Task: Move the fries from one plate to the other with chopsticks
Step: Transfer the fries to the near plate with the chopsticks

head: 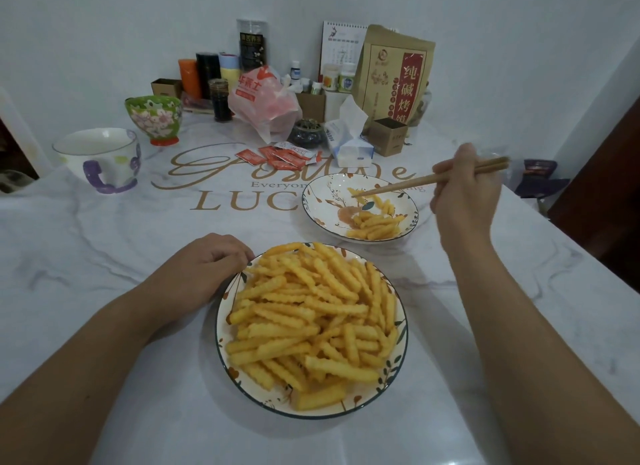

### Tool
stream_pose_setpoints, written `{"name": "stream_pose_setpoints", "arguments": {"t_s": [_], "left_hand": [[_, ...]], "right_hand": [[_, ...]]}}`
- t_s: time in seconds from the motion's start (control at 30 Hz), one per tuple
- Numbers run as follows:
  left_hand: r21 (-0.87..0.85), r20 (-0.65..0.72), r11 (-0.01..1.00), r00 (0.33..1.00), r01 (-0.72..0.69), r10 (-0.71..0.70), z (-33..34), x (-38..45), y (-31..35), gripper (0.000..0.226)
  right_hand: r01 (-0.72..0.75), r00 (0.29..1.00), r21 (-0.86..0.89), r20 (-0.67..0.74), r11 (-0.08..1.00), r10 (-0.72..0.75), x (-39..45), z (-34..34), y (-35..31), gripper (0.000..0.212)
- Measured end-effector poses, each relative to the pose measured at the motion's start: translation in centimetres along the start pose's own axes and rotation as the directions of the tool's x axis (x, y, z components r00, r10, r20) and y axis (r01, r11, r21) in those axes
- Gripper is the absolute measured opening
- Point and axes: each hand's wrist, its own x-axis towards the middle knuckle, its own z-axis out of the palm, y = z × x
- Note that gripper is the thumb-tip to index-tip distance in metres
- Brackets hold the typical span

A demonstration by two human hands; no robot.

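From the head camera, the right hand (464,191) is gripping the chopsticks (408,182), their tips hovering over the far plate (315,205) by a few moved fries (375,224). The left hand (211,260), fingers loosely curled and holding nothing, is resting against the near plate (223,329), which is carrying the heaped fries pile (311,319) on the marble table (104,256).

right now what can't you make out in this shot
- Head view: whether the chopsticks pinch a fry over the far plate; the tips are too small.
- The right hand shows only its back, so its fingers on the chopsticks are hidden.
- The near plate floor is buried under fries.
- The left hand fingertips curl out of sight at the rim.
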Motion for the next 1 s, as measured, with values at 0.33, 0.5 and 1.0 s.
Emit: {"name": "stream_pose_setpoints", "arguments": {"t_s": [0.33,0.5,1.0], "left_hand": [[0.079,-0.002,0.996,0.999,-0.034,0.034,-0.2,-0.5,1.0,0.033],[0.117,-0.036,0.993,0.999,-0.031,0.036,-0.2,-0.6,1.0,0.030],[-0.297,-0.016,0.952,0.996,0.077,-0.086,0.0,-1.2,2.3,0.020]], "right_hand": [[-0.292,0.883,0.217,0.435,0.931,0.176,1.6,-5.1,-2.1,0.050],[-0.277,0.864,0.161,0.474,0.947,0.172,1.9,-5.5,-2.1,0.051],[0.081,0.968,-0.154,0.249,0.985,-0.040,1.7,-2.2,1.5,0.030]]}}
